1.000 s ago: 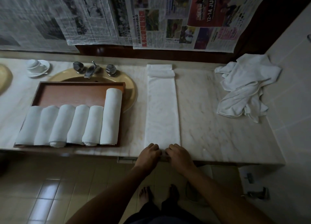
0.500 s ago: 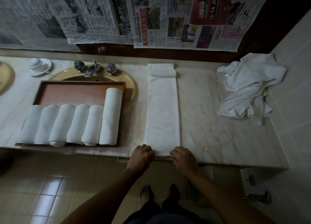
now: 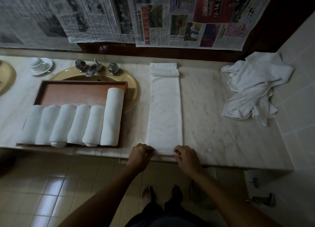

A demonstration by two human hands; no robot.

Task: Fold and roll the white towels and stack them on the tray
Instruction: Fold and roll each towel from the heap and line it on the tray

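Both hands have slid apart since a second ago — then they sat knuckle to knuckle at the middle of the towel's near end, now each is at its own corner. The left hand (image 3: 141, 154) curls its fingers over the near left corner of the folded towel strip (image 3: 165, 110), and the right hand (image 3: 186, 156) pinches the near right corner; between them the near edge shows as a thin first turn of a roll, lying along the front lip of the marble counter (image 3: 221, 124).

That strip runs straight away from the person, flat on the counter, and its far end is folded back on itself near the wall. To its left, a wooden tray (image 3: 81, 92) rests partly over the yellow basin (image 3: 134, 90). Six rolled towels (image 3: 71, 124) lie side by side across the tray's near half, touching one another — the rightmost is longer and reaches farther back. A heap of unfolded white towels (image 3: 254, 88) sits at the counter's far right, well apart from the strip. Behind the basin stands a tap (image 3: 92, 69), and a cup on a saucer (image 3: 40, 65) is off to the left. Newspaper sheets (image 3: 153, 17) hang on the wall.
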